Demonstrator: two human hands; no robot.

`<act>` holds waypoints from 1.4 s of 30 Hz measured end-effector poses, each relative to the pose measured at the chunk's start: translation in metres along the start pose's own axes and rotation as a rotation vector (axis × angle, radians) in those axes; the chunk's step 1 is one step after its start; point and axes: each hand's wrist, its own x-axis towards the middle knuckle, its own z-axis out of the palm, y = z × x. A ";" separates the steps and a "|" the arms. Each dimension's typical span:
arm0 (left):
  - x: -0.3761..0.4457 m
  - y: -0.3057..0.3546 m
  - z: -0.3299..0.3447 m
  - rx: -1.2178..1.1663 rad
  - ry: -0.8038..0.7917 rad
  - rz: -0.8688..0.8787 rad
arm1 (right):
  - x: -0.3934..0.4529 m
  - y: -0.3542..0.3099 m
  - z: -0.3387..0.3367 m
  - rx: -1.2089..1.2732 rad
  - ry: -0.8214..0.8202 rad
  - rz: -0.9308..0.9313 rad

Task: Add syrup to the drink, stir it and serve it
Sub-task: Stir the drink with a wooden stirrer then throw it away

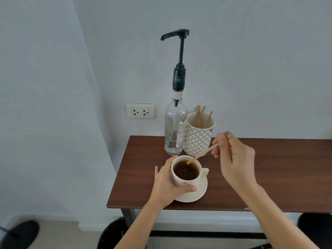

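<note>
Wooden table against pale wall; left hand grips cup; right hand pinches stirrer, seemingly dipped.

Soft, even daylight, fairly bright, no hard glare. Wall reads pale blue-grey w/ a broad darker band down the left of the frame. Faint soft shadows under the saucer on the bench. Wide-angle distortion: bench edges bow, pump bottle stretched tall. Overall slightly soft, compression smear; right hand shows mild motion blur. Lower corners dark, low detail.
</note>
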 end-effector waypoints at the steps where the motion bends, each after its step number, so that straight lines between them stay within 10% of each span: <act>1: 0.000 0.000 0.000 -0.001 -0.002 -0.004 | -0.001 -0.001 -0.002 0.005 -0.004 0.005; 14: -0.004 0.007 0.001 0.067 -0.029 -0.018 | 0.006 0.013 -0.013 0.011 -0.031 0.138; 19: -0.015 0.005 -0.014 0.045 0.062 0.010 | 0.023 0.007 -0.021 0.390 0.210 0.401; 28: -0.039 -0.096 -0.162 -0.093 0.755 -0.115 | -0.009 -0.080 0.072 0.667 0.143 0.577; 42: 0.030 -0.283 -0.299 0.203 0.429 -0.472 | -0.173 -0.131 0.347 0.154 -0.441 0.732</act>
